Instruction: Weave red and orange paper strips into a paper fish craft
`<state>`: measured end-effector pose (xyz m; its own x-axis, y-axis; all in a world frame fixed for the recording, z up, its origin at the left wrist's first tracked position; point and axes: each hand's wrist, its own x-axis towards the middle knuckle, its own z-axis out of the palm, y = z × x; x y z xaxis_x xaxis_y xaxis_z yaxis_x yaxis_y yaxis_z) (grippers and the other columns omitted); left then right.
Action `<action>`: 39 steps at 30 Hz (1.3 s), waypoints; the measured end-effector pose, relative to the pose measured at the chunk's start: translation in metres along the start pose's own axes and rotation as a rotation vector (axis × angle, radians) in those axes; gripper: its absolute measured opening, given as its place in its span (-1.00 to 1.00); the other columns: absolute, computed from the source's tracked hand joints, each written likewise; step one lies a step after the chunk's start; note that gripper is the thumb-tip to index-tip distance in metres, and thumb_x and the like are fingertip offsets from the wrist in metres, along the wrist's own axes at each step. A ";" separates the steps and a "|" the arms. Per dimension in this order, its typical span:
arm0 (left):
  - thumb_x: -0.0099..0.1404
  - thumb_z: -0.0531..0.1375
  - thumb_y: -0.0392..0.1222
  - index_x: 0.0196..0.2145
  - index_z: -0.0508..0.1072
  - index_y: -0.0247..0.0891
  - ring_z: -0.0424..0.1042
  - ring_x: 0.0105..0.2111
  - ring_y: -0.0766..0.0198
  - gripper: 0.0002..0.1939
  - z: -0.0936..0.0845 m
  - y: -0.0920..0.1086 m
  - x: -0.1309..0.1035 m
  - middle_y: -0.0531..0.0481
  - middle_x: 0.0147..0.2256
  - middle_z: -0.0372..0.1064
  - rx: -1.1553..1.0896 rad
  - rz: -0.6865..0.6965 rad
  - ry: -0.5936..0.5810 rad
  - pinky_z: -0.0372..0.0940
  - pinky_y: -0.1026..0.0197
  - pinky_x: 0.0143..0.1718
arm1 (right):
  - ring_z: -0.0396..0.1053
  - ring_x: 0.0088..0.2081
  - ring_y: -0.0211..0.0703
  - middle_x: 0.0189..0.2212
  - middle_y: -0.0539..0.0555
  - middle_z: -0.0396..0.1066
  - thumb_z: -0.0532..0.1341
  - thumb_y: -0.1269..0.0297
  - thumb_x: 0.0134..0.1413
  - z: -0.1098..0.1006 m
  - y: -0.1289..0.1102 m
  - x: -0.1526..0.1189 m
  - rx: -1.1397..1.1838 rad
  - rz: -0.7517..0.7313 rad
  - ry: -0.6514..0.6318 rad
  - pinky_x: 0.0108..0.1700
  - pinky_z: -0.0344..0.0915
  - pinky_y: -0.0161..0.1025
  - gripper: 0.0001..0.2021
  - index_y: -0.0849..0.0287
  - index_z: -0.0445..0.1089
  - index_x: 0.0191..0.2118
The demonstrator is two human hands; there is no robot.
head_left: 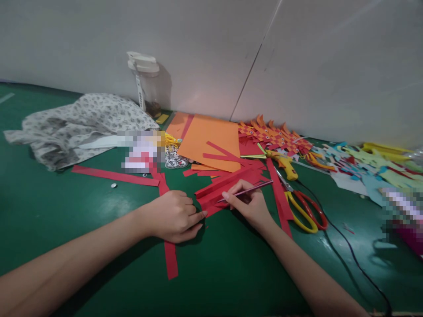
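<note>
In my right hand (pixel 249 203), a slim dark pink pencil (pixel 254 188) is gripped, its lower end against a folded red paper (pixel 211 202). My left hand (pixel 178 216) is curled, with its fingertips closed on the near left corner of that paper. Under the left hand runs a red paper strip (pixel 171 262), partly covered. Another red strip (pixel 115 176) lies to the left. More red strips are piled just beyond the folded paper. Right of my right hand are scissors (pixel 306 211) with yellow and red handles, next to a red strip (pixel 280 193).
Orange paper sheets (pixel 211 136) lie behind the hands. Woven orange-red paper fish (pixel 271 132) and coloured scraps (pixel 370 163) are at right. A yellow glue gun (pixel 286 165) trails a black cord. A patterned cloth (pixel 86 123) and a lidded cup (pixel 147 83) stand near the wall.
</note>
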<state>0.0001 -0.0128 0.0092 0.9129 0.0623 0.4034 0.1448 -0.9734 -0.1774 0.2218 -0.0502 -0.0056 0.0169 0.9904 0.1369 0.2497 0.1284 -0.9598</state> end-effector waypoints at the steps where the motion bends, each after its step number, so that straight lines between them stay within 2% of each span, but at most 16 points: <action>1: 0.26 0.06 -0.19 -0.25 0.49 -0.32 0.31 -0.65 0.30 -0.76 0.000 0.000 0.000 0.07 -0.66 0.34 0.008 0.002 -0.008 0.15 0.22 -0.64 | 0.25 -0.59 -0.29 -0.61 -0.06 0.29 0.31 0.13 -0.05 0.001 -0.001 -0.001 -0.007 -0.007 -0.010 -0.54 0.18 -0.33 -0.74 0.14 0.26 -0.52; 6: 0.26 0.05 -0.23 -0.26 0.49 -0.36 0.30 -0.65 0.30 -0.76 -0.003 0.002 0.001 0.06 -0.65 0.32 0.059 0.056 -0.035 0.16 0.21 -0.62 | 0.27 -0.57 -0.27 -0.61 -0.05 0.32 0.28 0.13 -0.01 0.007 -0.007 -0.004 -0.104 -0.030 -0.089 -0.51 0.20 -0.31 -0.76 0.14 0.30 -0.51; 19: 0.28 0.03 -0.30 -0.35 0.48 -0.38 0.27 -0.66 0.31 -0.77 -0.003 0.003 0.003 0.06 -0.66 0.29 0.097 0.087 -0.013 0.13 0.20 -0.63 | 0.27 -0.53 -0.26 -0.60 -0.04 0.33 0.29 0.12 -0.02 0.010 -0.009 -0.003 -0.167 -0.027 -0.127 -0.48 0.19 -0.32 -0.77 0.15 0.33 -0.51; 39: 0.26 0.04 -0.28 -0.33 0.46 -0.38 0.26 -0.67 0.32 -0.79 -0.005 0.004 0.003 0.06 -0.67 0.27 0.106 0.083 -0.029 0.12 0.22 -0.63 | 0.29 -0.58 -0.26 -0.61 -0.05 0.32 0.28 0.14 -0.01 0.008 -0.003 -0.002 -0.147 -0.020 -0.064 -0.50 0.22 -0.31 -0.76 0.13 0.28 -0.51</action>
<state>0.0013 -0.0171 0.0139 0.9340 -0.0100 0.3571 0.1060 -0.9469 -0.3037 0.2130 -0.0523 -0.0045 -0.0504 0.9896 0.1348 0.3883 0.1437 -0.9103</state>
